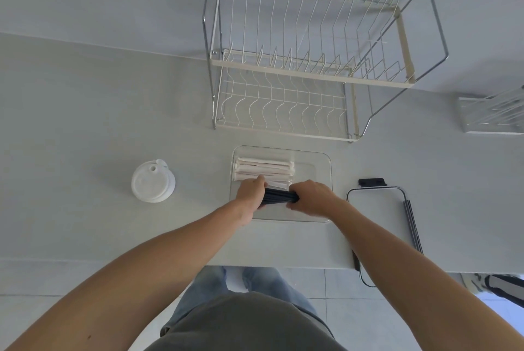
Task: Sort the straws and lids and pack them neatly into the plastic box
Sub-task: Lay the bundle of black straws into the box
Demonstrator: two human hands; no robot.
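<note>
A clear plastic box (323, 169) sits on the white counter in front of me. Several paper-wrapped white straws (263, 170) lie side by side in its far left part. A bundle of black straws (279, 197) lies across the box just nearer than them; my left hand (251, 194) grips its left end and my right hand (310, 199) grips its right end. A stack of white cup lids (151, 182) stands on the counter to the left, apart from the box.
The box's lid (377, 209) with black clips lies to the right, overhanging the counter edge, with a few dark straws (412, 226) along its right side. A two-tier wire dish rack (297, 67) stands behind the box. Another rack (493, 115) is at the far right.
</note>
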